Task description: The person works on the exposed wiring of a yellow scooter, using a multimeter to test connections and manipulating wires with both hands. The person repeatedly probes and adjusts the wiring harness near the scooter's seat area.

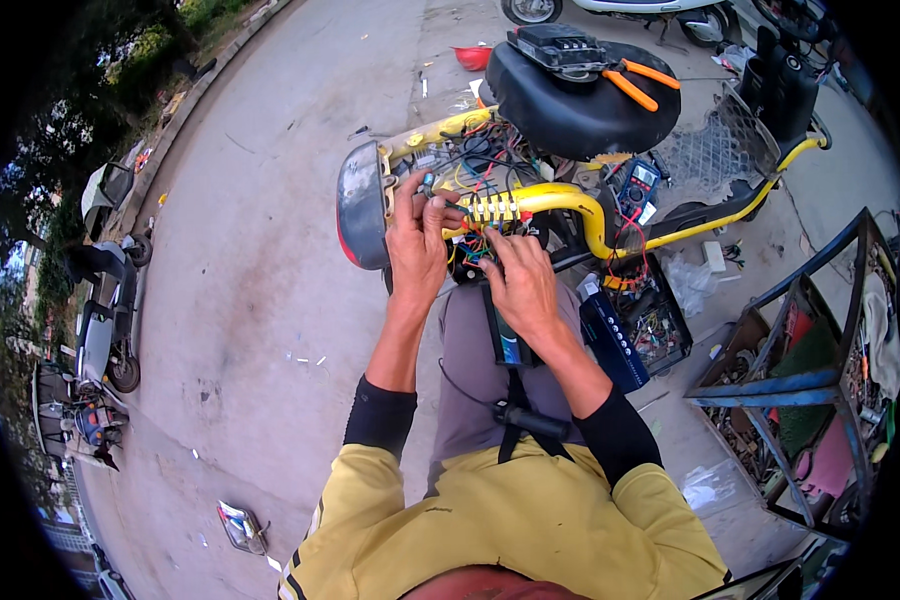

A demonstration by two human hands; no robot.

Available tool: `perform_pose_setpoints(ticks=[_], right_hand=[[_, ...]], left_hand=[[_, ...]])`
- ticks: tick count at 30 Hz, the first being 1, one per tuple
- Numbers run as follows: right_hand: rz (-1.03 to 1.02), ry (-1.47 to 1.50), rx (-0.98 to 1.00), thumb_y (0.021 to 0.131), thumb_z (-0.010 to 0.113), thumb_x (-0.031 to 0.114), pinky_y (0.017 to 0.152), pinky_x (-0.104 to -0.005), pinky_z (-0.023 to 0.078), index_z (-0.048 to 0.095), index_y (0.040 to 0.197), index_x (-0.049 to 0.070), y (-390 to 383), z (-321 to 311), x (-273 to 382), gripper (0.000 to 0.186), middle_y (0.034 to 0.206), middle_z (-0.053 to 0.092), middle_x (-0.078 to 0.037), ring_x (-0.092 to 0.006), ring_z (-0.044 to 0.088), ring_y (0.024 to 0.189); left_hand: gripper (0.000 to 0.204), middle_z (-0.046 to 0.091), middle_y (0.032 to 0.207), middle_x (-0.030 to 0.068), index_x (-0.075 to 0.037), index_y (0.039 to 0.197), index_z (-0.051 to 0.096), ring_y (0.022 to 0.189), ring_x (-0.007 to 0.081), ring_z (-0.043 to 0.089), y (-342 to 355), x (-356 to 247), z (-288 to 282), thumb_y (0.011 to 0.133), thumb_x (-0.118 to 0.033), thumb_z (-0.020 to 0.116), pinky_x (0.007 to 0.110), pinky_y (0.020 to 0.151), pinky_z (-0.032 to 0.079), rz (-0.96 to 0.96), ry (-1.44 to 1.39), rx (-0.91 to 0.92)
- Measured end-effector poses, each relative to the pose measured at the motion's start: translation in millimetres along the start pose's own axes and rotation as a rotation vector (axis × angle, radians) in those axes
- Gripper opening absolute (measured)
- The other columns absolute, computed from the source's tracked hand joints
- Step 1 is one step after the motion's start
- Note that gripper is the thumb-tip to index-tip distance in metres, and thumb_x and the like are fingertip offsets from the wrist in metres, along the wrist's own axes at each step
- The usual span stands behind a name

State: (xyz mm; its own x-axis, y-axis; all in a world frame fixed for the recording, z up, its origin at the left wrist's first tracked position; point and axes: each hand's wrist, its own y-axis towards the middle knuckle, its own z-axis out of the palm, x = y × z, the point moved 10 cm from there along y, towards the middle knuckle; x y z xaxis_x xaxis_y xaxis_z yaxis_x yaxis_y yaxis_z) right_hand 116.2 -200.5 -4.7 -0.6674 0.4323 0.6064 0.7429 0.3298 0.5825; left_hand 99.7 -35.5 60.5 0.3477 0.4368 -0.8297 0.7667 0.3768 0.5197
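Note:
In front of me stands a yellow-framed electric scooter with its seat tipped up and its wiring bay open. My left hand is closed at the rear end of the bay, fingers curled round a small dark piece I cannot make out. Just right of it, my right hand has thumb and forefinger closed on thin coloured wires below the frame tube. A row of pale connectors lies across the yellow tube between the hands. More tangled wires fill the bay beyond.
Orange-handled pliers and a black box rest on the black seat. A multimeter sits on the scooter, right. Nearer are a blue parts case and a metal rack. A red bowl lies beyond.

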Motion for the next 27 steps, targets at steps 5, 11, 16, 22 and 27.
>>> perform_pose_setpoints(ticks=[5,11,16,22,27], right_hand=[[0.021,-0.016,0.038,0.091,0.079,0.016,0.091,-0.044,0.05,0.066,0.139,0.004,0.6,5.7,-0.8,0.05,0.108,0.07,-0.011,-0.0316,0.062,0.105],[0.023,0.02,0.026,0.091,0.079,0.015,0.091,-0.0439,0.05,0.066,0.138,0.005,-0.1,2.4,-1.5,0.05,0.106,0.069,-0.01,-0.0311,0.062,0.105],[0.013,0.04,0.033,0.09,0.079,0.012,0.091,-0.0445,0.05,0.066,0.137,0.004,-1.0,1.3,-1.0,0.049,0.106,0.068,-0.01,-0.032,0.062,0.105],[0.043,0.118,-0.112,0.089,0.079,0.01,0.096,-0.0484,0.05,0.065,0.132,0.002,-1.6,-14.2,-15.0,0.046,0.116,0.064,-0.014,-0.0354,0.061,0.111],[0.192,0.149,-0.166,0.09,0.08,0.013,0.101,-0.0482,0.049,0.055,0.138,-0.002,-0.4,-20.0,-29.6,0.056,0.123,0.06,-0.02,-0.0406,0.06,0.117]], left_hand=[[0.035,0.077,0.108,0.015,0.0,0.147,0.047,0.084,0.0168,0.077,2.4,5.4,3.0,0.115,-0.013,0.052,0.031,0.076,0.063,-0.007,0.024,0.01],[0.027,0.077,0.111,0.0152,0.001,0.14,0.049,0.085,0.017,0.077,0.3,-2.3,12.1,0.114,-0.005,0.048,0.03,0.076,0.063,0.069,0.125,0.044],[0.021,0.075,0.117,0.0118,-0.002,0.123,0.064,0.091,0.019,0.076,-0.5,-20.8,21.1,0.107,0.006,0.053,0.033,0.078,0.06,0.275,0.293,0.247],[0.016,0.073,0.117,0.0152,0.001,0.121,0.066,0.096,0.0201,0.073,-7.3,-40.3,28.5,0.109,-0.003,0.056,0.034,0.087,0.059,0.404,0.267,0.353],[0.024,0.073,0.111,0.0141,0.002,0.125,0.065,0.088,0.0175,0.07,4.7,0.3,18.1,0.113,-0.017,0.059,0.031,0.081,0.058,-0.011,-0.229,0.285]])
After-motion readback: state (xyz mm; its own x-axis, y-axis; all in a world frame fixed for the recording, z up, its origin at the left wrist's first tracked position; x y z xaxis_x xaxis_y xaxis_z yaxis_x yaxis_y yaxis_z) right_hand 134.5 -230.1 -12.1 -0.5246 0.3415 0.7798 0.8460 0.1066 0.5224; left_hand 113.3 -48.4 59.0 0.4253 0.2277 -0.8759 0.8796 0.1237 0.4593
